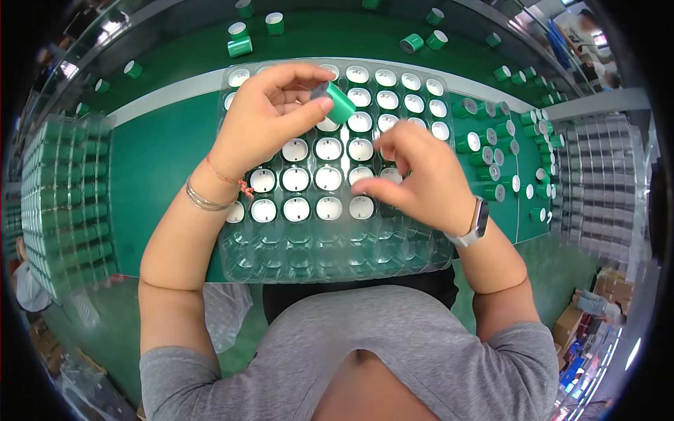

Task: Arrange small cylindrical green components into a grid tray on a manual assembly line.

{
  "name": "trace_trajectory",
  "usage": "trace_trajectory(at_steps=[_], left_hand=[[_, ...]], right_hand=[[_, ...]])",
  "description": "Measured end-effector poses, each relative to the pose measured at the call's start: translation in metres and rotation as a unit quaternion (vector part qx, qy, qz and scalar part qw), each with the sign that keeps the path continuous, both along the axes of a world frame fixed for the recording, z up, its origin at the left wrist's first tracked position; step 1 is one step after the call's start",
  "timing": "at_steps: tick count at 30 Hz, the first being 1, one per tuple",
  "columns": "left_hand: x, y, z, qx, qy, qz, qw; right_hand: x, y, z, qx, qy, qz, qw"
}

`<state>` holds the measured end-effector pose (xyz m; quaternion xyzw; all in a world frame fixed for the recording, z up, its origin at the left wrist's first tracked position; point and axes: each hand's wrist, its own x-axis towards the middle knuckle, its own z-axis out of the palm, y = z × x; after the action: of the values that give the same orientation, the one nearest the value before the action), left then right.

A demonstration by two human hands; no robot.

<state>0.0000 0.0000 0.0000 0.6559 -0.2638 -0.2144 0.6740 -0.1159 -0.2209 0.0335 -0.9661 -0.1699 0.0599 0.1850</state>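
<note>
My left hand (270,116) holds a small green cylinder (335,102) between thumb and fingers, tilted, above the far part of a clear plastic tray (337,256). Most of the tray's pockets hold green cylinders with white tops (328,149); the two nearest rows of pockets hold none. My right hand (418,172) hovers over the tray's right middle with fingers loosely spread, its index finger pointing left just above a white-topped cylinder (361,205). It holds nothing that I can see.
Loose green cylinders (491,158) lie on the green belt to the right of the tray and farther back (240,43). Stacked filled trays (67,189) stand at the left, stacked clear trays (604,182) at the right. Another person stands far right.
</note>
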Motion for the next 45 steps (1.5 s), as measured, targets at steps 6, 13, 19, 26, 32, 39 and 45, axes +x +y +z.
trace_trajectory(at_steps=[6,13,19,26,32,39,45], left_hand=[[-0.006,-0.004,0.006,-0.099,0.049,-0.106,0.988],[-0.005,-0.007,0.003,-0.037,-0.087,-0.087,0.992],[-0.004,-0.006,-0.005,-0.017,-0.044,-0.029,0.998],[-0.004,-0.009,0.0,0.039,-0.054,-0.051,0.996],[-0.006,-0.007,-0.002,0.019,-0.061,-0.012,0.998],[-0.003,-0.017,0.002,0.01,-0.061,-0.024,0.998],[-0.004,-0.012,0.007,0.03,-0.054,-0.014,0.998]], right_hand=[[0.019,0.014,-0.016,0.408,0.001,-0.053,0.911],[0.008,0.004,0.004,0.24,-0.134,-0.044,0.961],[-0.019,-0.02,0.009,0.146,0.011,-0.034,0.989],[-0.037,-0.024,-0.005,0.079,0.016,-0.007,0.997],[-0.003,-0.048,0.022,0.096,-0.029,-0.078,0.992],[0.114,-0.235,-0.008,-0.163,-0.201,-0.25,0.933],[0.177,-0.27,-0.044,-0.235,0.05,-0.341,0.909]])
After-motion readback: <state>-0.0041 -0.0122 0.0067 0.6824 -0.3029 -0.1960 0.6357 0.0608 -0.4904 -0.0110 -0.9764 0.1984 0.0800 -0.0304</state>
